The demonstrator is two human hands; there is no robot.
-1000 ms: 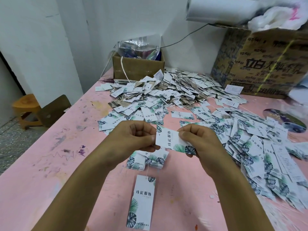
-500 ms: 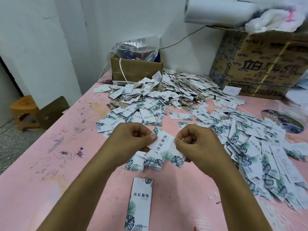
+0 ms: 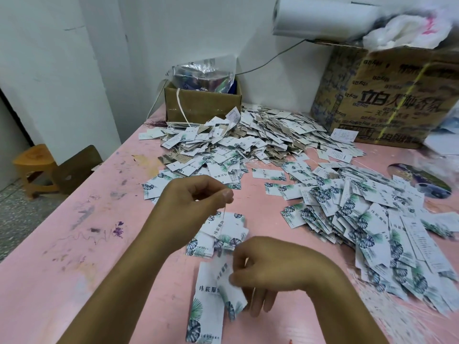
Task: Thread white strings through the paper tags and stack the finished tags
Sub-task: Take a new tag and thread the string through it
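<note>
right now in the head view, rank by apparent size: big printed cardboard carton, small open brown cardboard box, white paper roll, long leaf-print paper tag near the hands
1. big printed cardboard carton
2. white paper roll and small open brown cardboard box: look alike, unranked
3. long leaf-print paper tag, though nearest the camera

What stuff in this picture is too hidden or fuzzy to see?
Head view, tag in the right hand: blurred, its hole does not show.
Head view, string pinched by the left hand: too thin to follow to its end.
Head view, small box: a plastic bag hides its inside.
Head view, big box: cut off by the right edge.
</note>
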